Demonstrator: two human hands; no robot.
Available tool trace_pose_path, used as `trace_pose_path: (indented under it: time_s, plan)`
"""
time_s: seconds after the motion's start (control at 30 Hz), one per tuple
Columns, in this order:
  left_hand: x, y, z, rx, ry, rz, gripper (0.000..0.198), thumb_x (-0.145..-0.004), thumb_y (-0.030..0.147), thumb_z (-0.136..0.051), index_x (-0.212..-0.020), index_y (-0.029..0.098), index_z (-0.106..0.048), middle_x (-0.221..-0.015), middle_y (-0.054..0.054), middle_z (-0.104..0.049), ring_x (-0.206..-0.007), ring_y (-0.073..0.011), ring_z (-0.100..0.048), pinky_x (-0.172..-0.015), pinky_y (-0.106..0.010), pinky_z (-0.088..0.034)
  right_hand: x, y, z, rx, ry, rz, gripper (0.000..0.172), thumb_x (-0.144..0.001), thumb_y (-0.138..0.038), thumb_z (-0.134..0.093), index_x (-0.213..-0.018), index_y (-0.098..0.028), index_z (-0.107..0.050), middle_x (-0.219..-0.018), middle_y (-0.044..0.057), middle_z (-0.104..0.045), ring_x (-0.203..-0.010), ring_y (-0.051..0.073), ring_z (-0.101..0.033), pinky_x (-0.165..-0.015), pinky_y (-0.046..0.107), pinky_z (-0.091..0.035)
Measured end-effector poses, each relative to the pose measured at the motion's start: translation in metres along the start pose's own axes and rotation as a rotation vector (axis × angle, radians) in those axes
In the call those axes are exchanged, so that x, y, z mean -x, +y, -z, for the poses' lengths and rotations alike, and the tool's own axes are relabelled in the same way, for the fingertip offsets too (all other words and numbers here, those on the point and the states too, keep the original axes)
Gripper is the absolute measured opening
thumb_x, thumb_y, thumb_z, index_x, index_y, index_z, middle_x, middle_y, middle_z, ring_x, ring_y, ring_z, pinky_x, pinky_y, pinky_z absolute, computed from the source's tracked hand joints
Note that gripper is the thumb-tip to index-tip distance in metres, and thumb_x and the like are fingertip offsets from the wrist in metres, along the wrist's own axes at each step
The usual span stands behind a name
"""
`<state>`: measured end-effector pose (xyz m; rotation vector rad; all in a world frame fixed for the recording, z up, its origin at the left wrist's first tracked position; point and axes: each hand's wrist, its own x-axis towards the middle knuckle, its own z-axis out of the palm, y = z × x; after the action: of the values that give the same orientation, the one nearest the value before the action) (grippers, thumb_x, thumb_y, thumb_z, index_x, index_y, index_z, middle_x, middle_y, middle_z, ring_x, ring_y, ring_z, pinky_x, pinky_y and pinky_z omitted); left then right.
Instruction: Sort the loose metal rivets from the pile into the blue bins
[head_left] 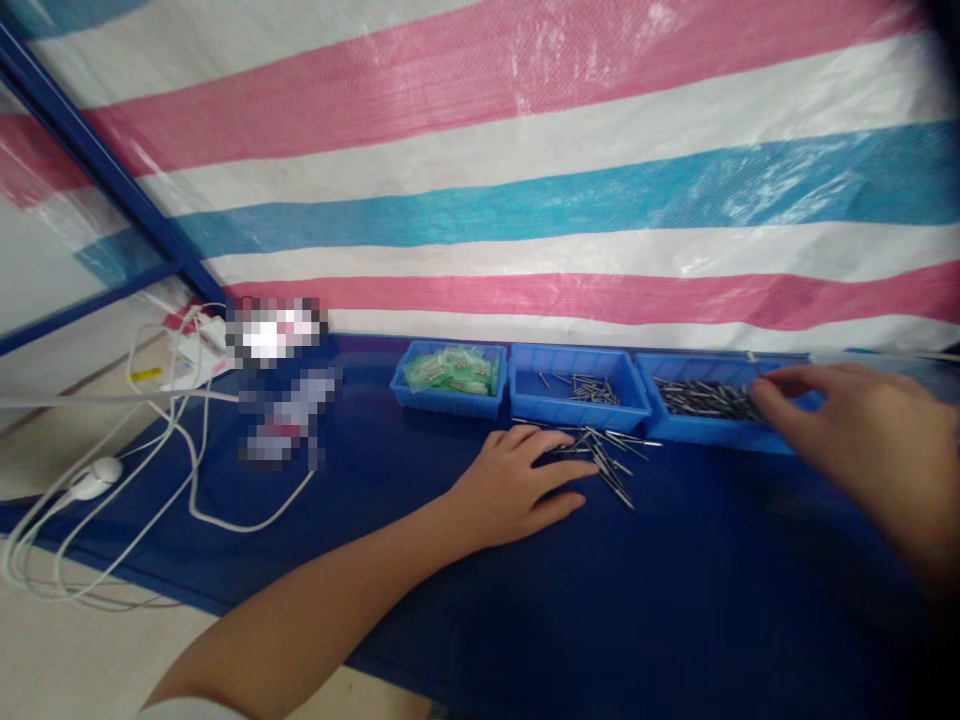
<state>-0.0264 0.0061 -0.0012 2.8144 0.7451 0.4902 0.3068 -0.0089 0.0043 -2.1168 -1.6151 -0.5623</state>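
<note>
My left hand (521,485) lies flat on the dark blue cloth (525,600), fingers stretched out and touching a loose pile of thin metal pins (600,455). My right hand (855,425) reaches over the right blue tray (716,428), fingers bent and close together over the heap of metal pins (705,398) inside; whether it holds any pin is hidden. The middle blue tray (577,410) holds a few pins. The left blue tray (448,402) holds small green parts (454,370).
White cables (150,470) and a white plug strip (199,350) lie at the left end of the table. Blurred objects (289,415) sit beside them. A pink, white and blue striped tarp (525,180) hangs behind the trays.
</note>
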Motion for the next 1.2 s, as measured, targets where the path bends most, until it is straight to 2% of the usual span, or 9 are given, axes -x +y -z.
trace_pose_path:
  time_s: [0.1,0.17,0.27,0.33,0.47,0.6,0.73,0.93,1.2]
  plan:
    - [0.0,0.003,-0.002,-0.053,-0.046,-0.077,0.038,-0.097,0.044,-0.041,-0.131,0.033,-0.053,-0.147,-0.004,-0.041,-0.132,-0.0269,-0.037,-0.101,-0.044,-0.035,0.002,0.01,-0.01,0.195,-0.045,0.095,0.046,-0.087,-0.057,-0.033,-0.082,-0.026,-0.067,-0.077,0.01,-0.063,-0.068,0.033,-0.061,-0.047,0.037,-0.036]
    - [0.0,0.005,-0.003,-0.071,-0.059,-0.092,0.037,-0.097,0.043,-0.04,-0.128,0.032,-0.055,-0.147,-0.003,-0.042,-0.133,-0.0272,-0.036,-0.101,-0.045,-0.035,0.004,0.002,-0.008,0.18,-0.005,0.128,0.044,-0.088,-0.055,-0.033,-0.085,-0.026,-0.066,-0.078,0.009,-0.063,-0.072,0.033,-0.062,-0.048,0.036,-0.036]
    - [0.0,0.005,-0.003,-0.066,-0.05,-0.082,0.033,-0.098,0.038,-0.04,-0.122,0.029,-0.06,-0.141,-0.003,-0.049,-0.128,-0.026,-0.042,-0.099,-0.044,-0.037,0.009,-0.025,0.006,-0.019,0.101,0.154,0.035,-0.09,-0.047,-0.039,-0.084,-0.023,-0.064,-0.08,0.01,-0.065,-0.08,0.031,-0.062,-0.057,0.04,-0.043]
    - [-0.001,0.004,-0.004,-0.042,-0.032,-0.07,0.031,-0.098,0.032,-0.04,-0.118,0.025,-0.062,-0.134,-0.005,-0.055,-0.121,-0.0238,-0.048,-0.097,-0.04,-0.039,0.014,-0.047,0.015,-0.214,0.077,0.252,0.033,-0.093,-0.041,-0.039,-0.084,-0.021,-0.064,-0.086,0.012,-0.067,-0.083,0.03,-0.061,-0.073,0.045,-0.046]
    - [-0.003,0.0,-0.005,0.021,0.011,-0.032,0.028,-0.096,0.019,-0.042,-0.113,0.019,-0.064,-0.118,-0.007,-0.063,-0.107,-0.0201,-0.055,-0.093,-0.034,-0.044,0.028,-0.083,0.021,-0.441,-0.004,0.464,0.02,-0.09,-0.033,-0.051,-0.082,-0.021,-0.065,-0.086,0.009,-0.068,-0.083,0.026,-0.06,-0.079,0.042,-0.045]
    - [-0.005,-0.007,-0.007,0.074,0.035,0.022,0.028,-0.092,0.011,-0.045,-0.111,0.016,-0.064,-0.108,-0.008,-0.065,-0.098,-0.0187,-0.058,-0.091,-0.032,-0.047,0.044,-0.102,0.016,-0.52,-0.179,0.575,0.017,-0.09,-0.03,-0.053,-0.084,-0.021,-0.066,-0.088,0.005,-0.067,-0.083,0.021,-0.058,-0.08,0.039,-0.046]
    - [-0.006,-0.011,-0.01,0.135,0.087,0.026,0.029,-0.091,0.008,-0.044,-0.112,0.014,-0.063,-0.106,-0.008,-0.065,-0.098,-0.0181,-0.059,-0.093,-0.033,-0.048,0.055,-0.112,0.01,-0.531,-0.288,0.581,0.018,-0.091,-0.03,-0.051,-0.093,-0.02,-0.066,-0.092,0.006,-0.067,-0.087,0.022,-0.058,-0.08,0.039,-0.046]
    - [-0.006,-0.012,-0.013,0.264,0.176,0.046,0.028,-0.094,0.011,-0.043,-0.112,0.015,-0.063,-0.107,-0.008,-0.064,-0.1,-0.0176,-0.06,-0.094,-0.032,-0.049,0.062,-0.119,0.002,-0.547,-0.305,0.59,0.028,-0.089,-0.032,-0.054,-0.113,-0.019,-0.062,-0.104,0.008,-0.066,-0.093,0.024,-0.059,-0.081,0.041,-0.048]
    - [-0.007,-0.003,-0.011,0.447,0.249,0.045,0.025,-0.093,0.013,-0.047,-0.112,0.014,-0.063,-0.108,-0.009,-0.065,-0.102,-0.0162,-0.062,-0.093,-0.027,-0.049,0.06,-0.117,0.002,-0.752,-0.271,0.475,0.015,-0.091,-0.028,-0.051,-0.092,-0.023,-0.065,-0.093,0.005,-0.067,-0.09,0.02,-0.061,-0.08,0.035,-0.05]
